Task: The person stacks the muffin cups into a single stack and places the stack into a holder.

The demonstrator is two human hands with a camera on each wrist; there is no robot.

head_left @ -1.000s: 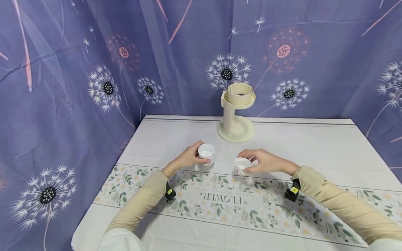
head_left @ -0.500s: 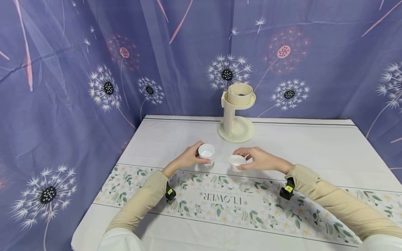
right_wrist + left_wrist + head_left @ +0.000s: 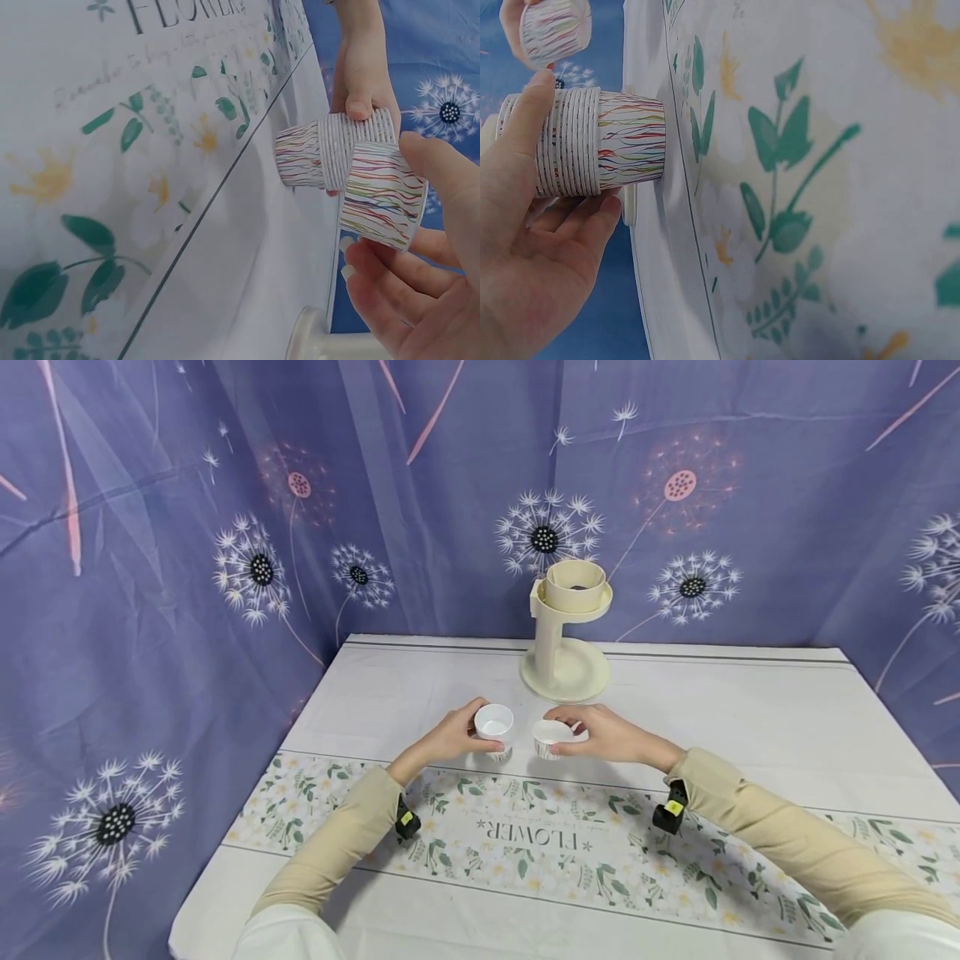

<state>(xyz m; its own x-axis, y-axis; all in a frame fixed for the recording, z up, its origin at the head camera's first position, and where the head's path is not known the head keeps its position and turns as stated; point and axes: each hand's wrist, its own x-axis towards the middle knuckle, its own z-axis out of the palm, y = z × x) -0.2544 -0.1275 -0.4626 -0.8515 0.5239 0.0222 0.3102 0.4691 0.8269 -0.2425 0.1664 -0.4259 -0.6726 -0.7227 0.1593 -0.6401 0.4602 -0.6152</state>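
Observation:
My left hand [image 3: 452, 734] grips a nested stack of small white paper cups [image 3: 632, 139] with coloured wavy lines, thumb on one side and fingers on the other. In the left wrist view the stack's narrow end is right at the white cloth. My right hand [image 3: 617, 737] pinches a single matching paper cup [image 3: 382, 196] at its rim, between thumb and fingers. This cup is held just right of the stack in the head view, mouth up, with a small gap between them. It overlaps the stack in the right wrist view.
Behind the hands stands a cream stand [image 3: 548, 647] with a round base and a raised ring bearing a wide cream cup-shaped holder [image 3: 574, 597]. A floral band marked FLOWER [image 3: 534, 835] crosses the white tablecloth [image 3: 697, 710]. A blue dandelion curtain [image 3: 450, 510] closes the back.
My right hand has moved left and slightly away from me, carrying the single paper cup closer to the stack. My left hand has stayed in place with the stack.

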